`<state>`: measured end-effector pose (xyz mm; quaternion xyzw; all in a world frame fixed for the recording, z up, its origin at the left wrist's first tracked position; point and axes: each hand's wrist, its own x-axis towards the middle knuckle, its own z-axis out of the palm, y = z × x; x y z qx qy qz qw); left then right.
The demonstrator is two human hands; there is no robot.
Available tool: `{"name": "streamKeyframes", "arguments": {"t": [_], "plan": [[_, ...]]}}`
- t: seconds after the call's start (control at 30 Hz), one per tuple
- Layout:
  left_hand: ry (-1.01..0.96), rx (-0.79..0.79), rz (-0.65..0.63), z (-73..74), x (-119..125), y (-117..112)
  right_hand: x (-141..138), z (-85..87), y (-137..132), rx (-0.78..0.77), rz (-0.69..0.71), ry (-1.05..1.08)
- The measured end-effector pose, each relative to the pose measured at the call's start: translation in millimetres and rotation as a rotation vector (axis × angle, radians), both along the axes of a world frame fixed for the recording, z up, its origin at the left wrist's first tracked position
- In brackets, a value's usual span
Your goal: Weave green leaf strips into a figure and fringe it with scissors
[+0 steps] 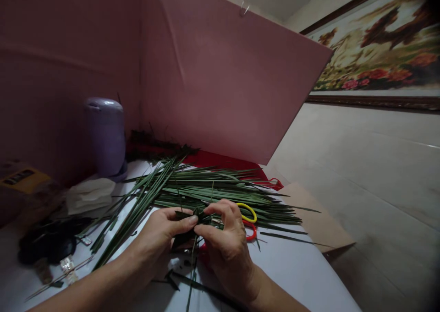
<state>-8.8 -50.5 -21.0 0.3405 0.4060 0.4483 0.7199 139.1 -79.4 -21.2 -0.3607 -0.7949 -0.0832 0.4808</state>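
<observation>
Between my two hands is a small dark green piece of woven leaf strips (198,213), with loose strip ends hanging below it. My left hand (167,229) pinches it from the left, thumb on top. From the right, the thumb and fingers of my right hand (223,232) close on its other side. Beyond my hands a large heap of long green leaf strips (213,183) lies across the table. Scissors with yellow and red handles (252,213) lie just past my right hand, their blades mostly hidden.
A purple container (106,135) stands at the back left, near folded white tissue (89,196). A black object (48,241), clear clips (68,268) and a thin pointed rod (51,282) lie at left. Pink panels (220,73) rise behind; cardboard (316,218) sits beyond the table's right edge.
</observation>
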Motion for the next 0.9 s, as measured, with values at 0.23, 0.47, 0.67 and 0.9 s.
{"name": "streamKeyframes", "arguments": {"t": [0.23,0.47,0.67,0.9], "plan": [[0.069,0.003,-0.003,-1.5,0.9,-1.6,-5.2,-2.8,2.8,0.079,-0.035,-0.041],[0.081,-0.008,0.054,1.2,0.5,-1.4,-4.6,-5.0,1.8,0.094,0.002,-0.063],[0.019,-0.016,0.045,0.8,-4.9,2.6,-2.9,-3.8,1.9,0.105,-0.006,-0.070],[0.007,-0.008,0.074,5.5,-10.1,7.4,-0.4,-3.6,0.6,0.072,-0.010,-0.102]]}}
